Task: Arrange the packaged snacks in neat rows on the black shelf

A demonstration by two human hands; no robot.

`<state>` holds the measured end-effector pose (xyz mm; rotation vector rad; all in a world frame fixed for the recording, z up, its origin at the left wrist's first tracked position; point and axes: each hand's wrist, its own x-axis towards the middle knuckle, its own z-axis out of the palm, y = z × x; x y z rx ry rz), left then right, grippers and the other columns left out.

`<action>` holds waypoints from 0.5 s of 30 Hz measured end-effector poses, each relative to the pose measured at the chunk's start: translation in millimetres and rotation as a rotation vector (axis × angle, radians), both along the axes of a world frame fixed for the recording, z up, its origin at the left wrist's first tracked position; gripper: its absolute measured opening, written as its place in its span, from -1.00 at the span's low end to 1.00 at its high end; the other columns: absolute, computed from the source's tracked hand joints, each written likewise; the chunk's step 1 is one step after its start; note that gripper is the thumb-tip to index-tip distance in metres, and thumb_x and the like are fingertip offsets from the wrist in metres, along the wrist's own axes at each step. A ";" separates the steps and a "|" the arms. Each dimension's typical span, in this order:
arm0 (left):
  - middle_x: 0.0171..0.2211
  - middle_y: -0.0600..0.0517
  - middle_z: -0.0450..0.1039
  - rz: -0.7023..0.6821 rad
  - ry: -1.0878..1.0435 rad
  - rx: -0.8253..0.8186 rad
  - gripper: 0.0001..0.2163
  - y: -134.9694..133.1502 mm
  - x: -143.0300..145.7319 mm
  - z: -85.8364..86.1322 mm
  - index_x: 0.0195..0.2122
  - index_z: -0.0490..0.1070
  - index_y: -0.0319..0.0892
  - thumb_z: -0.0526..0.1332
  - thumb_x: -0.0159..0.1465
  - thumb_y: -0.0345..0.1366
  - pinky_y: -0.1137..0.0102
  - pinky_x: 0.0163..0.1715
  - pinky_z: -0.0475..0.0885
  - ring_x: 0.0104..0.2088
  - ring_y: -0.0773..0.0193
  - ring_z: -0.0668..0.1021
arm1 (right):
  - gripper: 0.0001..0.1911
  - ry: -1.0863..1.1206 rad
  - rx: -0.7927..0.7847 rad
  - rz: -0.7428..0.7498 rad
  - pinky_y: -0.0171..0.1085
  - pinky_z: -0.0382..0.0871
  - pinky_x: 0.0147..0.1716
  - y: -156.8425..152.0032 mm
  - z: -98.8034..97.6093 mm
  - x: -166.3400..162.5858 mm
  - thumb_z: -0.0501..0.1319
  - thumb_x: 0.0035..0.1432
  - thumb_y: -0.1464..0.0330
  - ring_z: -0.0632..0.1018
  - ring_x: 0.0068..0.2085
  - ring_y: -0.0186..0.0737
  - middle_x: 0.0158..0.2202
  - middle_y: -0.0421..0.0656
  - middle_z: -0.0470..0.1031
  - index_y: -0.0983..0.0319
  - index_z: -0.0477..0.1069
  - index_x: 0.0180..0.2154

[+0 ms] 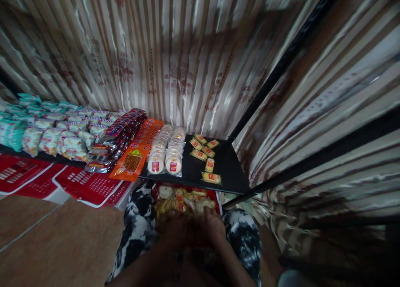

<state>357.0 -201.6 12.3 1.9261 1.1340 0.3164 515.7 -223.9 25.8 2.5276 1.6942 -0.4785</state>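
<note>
Between the knees (243,232), the left hand (177,226) and right hand (213,221) are down in the red basket (219,204), where wrapped snacks (179,197) lie jumbled; pressing hard could crush some, since they overlap loosely. Both forearms (233,255) slope forward and inward; dimness hides the fingers, so I cannot tell whether either grip is spread or pinching. Beyond, a yellow packet (211,177) sits near the front edge of the black shelf (229,168), where a knock could tip it off.
</note>
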 end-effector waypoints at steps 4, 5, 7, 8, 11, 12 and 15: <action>-0.23 -0.10 0.43 -0.031 0.037 -0.004 -0.70 -2.9 0.7 5.8 -0.27 0.45 -0.21 -0.08 0.21 -0.39 0.38 -0.16 0.32 -0.22 0.23 0.45 | -0.75 -0.019 0.006 0.045 -0.25 0.24 -0.15 -0.5 1.3 -3.8 0.10 0.06 0.41 0.44 -0.09 -0.07 -0.13 0.04 0.42 0.30 0.39 -0.18; -0.22 -0.11 0.43 -0.017 0.044 -0.007 -0.70 -3.4 -0.2 7.2 -0.27 0.45 -0.22 -0.08 0.20 -0.41 0.38 -0.15 0.31 -0.21 0.23 0.45 | -0.77 -0.015 0.019 0.062 -0.26 0.24 -0.14 -0.2 2.3 -4.2 0.11 0.05 0.43 0.44 -0.09 -0.08 -0.14 0.03 0.43 0.29 0.41 -0.21; -0.23 -0.09 0.43 0.019 0.067 -0.022 -0.70 -4.3 -2.6 9.3 -0.28 0.44 -0.22 -0.09 0.18 -0.44 0.39 -0.15 0.31 -0.21 0.25 0.44 | -0.81 0.009 0.056 0.098 -0.27 0.23 -0.13 0.9 5.5 -4.3 0.13 0.02 0.46 0.43 -0.10 -0.09 -0.18 0.01 0.44 0.28 0.42 -0.26; -0.24 -0.08 0.43 0.038 0.078 -0.032 -0.71 -4.6 -3.9 10.1 -0.30 0.43 -0.22 -0.08 0.18 -0.45 0.39 -0.15 0.30 -0.21 0.25 0.44 | -0.84 0.030 0.079 0.107 -0.27 0.22 -0.12 1.8 7.8 -4.1 0.15 0.02 0.45 0.43 -0.12 -0.10 -0.20 -0.01 0.45 0.26 0.43 -0.30; -0.25 -0.04 0.43 0.088 0.047 -0.058 -0.75 -4.1 -6.7 12.1 -0.32 0.42 -0.19 -0.05 0.18 -0.42 0.38 -0.14 0.30 -0.22 0.26 0.44 | -0.94 0.125 0.174 0.102 -0.29 0.23 -0.15 6.9 16.8 -3.8 0.17 0.03 0.39 0.44 -0.17 -0.14 -0.27 -0.07 0.47 0.21 0.41 -0.40; -0.23 -0.03 0.43 0.112 0.007 -0.064 -0.77 -3.5 -7.0 12.8 -0.29 0.42 -0.18 -0.03 0.17 -0.40 0.37 -0.13 0.30 -0.20 0.25 0.44 | -0.94 0.159 0.215 0.097 -0.30 0.23 -0.16 9.3 19.9 -4.1 0.17 0.03 0.37 0.44 -0.17 -0.14 -0.29 -0.09 0.47 0.20 0.40 -0.42; -0.21 -0.04 0.44 0.219 -0.133 -0.124 -0.70 -0.1 -6.3 14.6 -0.13 0.37 -0.19 0.07 0.10 -0.36 0.35 -0.14 0.33 -0.19 0.21 0.45 | -0.88 0.234 0.328 0.073 -0.29 0.23 -0.16 17.3 27.5 -6.3 0.17 0.04 0.28 0.45 -0.18 -0.16 -0.34 -0.13 0.48 0.18 0.39 -0.46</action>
